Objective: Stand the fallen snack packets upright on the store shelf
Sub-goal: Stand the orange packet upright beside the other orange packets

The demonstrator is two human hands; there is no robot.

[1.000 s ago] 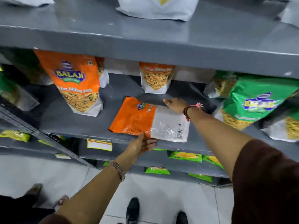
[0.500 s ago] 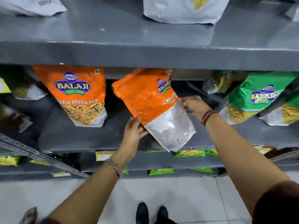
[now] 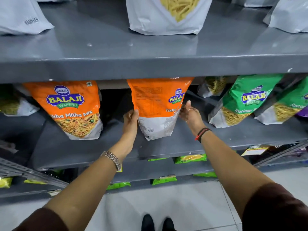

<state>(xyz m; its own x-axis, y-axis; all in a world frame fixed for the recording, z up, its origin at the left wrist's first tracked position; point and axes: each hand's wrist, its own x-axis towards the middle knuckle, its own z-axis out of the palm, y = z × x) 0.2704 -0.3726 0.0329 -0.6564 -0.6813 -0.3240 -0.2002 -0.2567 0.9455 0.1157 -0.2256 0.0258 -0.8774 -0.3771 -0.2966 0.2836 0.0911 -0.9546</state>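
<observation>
The left hand is gripping the left edge of the orange Tikha Mitha Mix packet, thumb lying on the printed face and the other fingers tucked behind, which is pinning that side so the pouch cannot swing or slump. The right hand is pressing against the opposite edge with its palm turned inward and its fingers spread rather than curled, so it is bracing the packet more than clasping it; together the two hands are squeezing it from both flanks to keep it vertical. The packet is standing on its white bottom gusset on the middle shelf, near the front lip, with its back panel and barcode facing outward; its top is passing out of sight behind the upper shelf edge. Holding it at mid-height, not at the top, is probably letting the loose contents settle down into the base so it will stay up once released. Just to the left, well apart from the hands, a matching orange Balaji packet is already standing, face forward, which is suggesting the row being rebuilt. To the right, green Ratlami Sev packets are leaning at a tilt.
</observation>
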